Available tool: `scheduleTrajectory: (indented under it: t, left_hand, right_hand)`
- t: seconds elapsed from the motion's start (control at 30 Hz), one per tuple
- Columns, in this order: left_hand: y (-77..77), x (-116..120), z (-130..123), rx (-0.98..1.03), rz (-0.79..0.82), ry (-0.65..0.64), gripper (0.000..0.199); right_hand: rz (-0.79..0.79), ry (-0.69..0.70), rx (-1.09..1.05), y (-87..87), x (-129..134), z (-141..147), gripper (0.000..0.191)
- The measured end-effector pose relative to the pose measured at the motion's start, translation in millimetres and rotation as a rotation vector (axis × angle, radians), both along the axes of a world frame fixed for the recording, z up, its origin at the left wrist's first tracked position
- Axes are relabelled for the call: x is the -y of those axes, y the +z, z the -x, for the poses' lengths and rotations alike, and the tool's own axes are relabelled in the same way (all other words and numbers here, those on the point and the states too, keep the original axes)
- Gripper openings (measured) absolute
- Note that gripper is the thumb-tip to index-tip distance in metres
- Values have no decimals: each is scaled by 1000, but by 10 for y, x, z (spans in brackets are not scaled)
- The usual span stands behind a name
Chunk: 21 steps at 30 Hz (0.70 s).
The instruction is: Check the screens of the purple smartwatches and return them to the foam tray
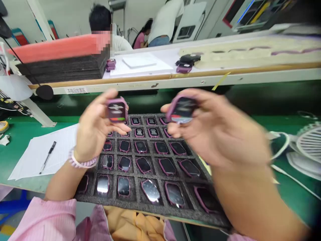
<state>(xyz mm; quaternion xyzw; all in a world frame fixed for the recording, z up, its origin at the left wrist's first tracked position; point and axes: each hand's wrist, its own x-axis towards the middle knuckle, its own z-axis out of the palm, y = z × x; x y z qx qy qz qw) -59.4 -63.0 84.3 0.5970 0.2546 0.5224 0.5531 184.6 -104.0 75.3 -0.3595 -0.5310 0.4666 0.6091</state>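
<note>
My left hand (94, 124) is closed on a purple-framed smartwatch (116, 110), whose lit screen shows blurred text above a red and a green patch. On the other side, my right hand (215, 127) grips a second purple smartwatch (184, 108) by its edges; its screen is lit too but smeared by motion. Both are held above a dark foam tray (160, 177) divided into square compartments. Several watch bodies of the same kind lie in the tray, such as a watch (150, 190) in the front row. A few in the back rows have lit screens.
Left of the tray, a pen (47, 157) lies on printed sheets (27, 164). A white fan (309, 150) and cable stand at the right. Along the back runs a shelf (160, 80) bearing stacked black foam trays (67, 68) and more watches (185, 63). Other people are beyond it.
</note>
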Motion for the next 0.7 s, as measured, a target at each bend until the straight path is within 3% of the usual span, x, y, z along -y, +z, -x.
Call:
scheduleTrajectory:
  t: [0.1, 0.23, 0.47, 0.6, 0.7]
  left_hand:
    - [-105, -174, -175, 13, 223, -198, 56]
    - [-250, -253, -261, 11, 268, -237, 59]
    - [-276, -271, -245, -168, 125, -78, 43]
    - [-275, -376, -212, -179, 111, -39, 60]
    - [-273, -493, -105, -165, 161, -63, 76]
  right_hand:
    - [138, 108, -146, -62, -247, 39, 37]
    - [233, 159, -130, -252, -405, 66, 59]
    - [254, 139, -66, -340, -437, 50, 51]
    - [290, 176, -125, -346, -503, 56, 44]
    - [313, 188, -118, -399, -569, 71, 49]
